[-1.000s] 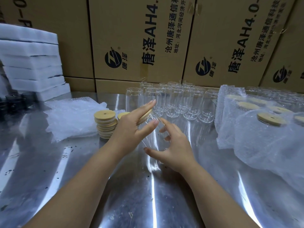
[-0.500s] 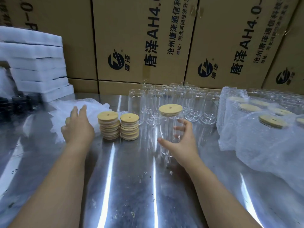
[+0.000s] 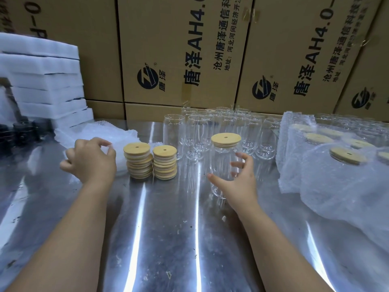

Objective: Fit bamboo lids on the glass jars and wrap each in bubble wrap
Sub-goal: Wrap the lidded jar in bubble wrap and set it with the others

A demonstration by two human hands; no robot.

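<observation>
Only the head view to go on here. Got the left hand (image 3: 90, 159) stretched out to the left, knuckles up, fingers curled, thumb and forefinger pinching at the top sheet of the bubble wrap (image 3: 124, 137) piled on the worktop (image 3: 168, 228). Got the right hand (image 3: 239, 183) cupped round the lower half of a jar (image 3: 222, 163) standing upright on the worktop, thumb on its near left side, other fingers spread and curved round the right side, partly seen through the glass; can't tell how hard the squeeze is. Flat on the jar's mouth, a bamboo lid (image 3: 225, 140). Between the hands, two stacks of lids (image 3: 137, 161), just beside the bubble wrap. Behind, a bunch of empty jars (image 3: 202, 131), impossible to count with clear glass overlapping. Over on the right, wrapped jars (image 3: 336, 178), cut off by the frame edge and blurry under the plastic. Some dark things (image 3: 21, 131) at far left beside the foam sheets (image 3: 46, 89), too dim to make out.
</observation>
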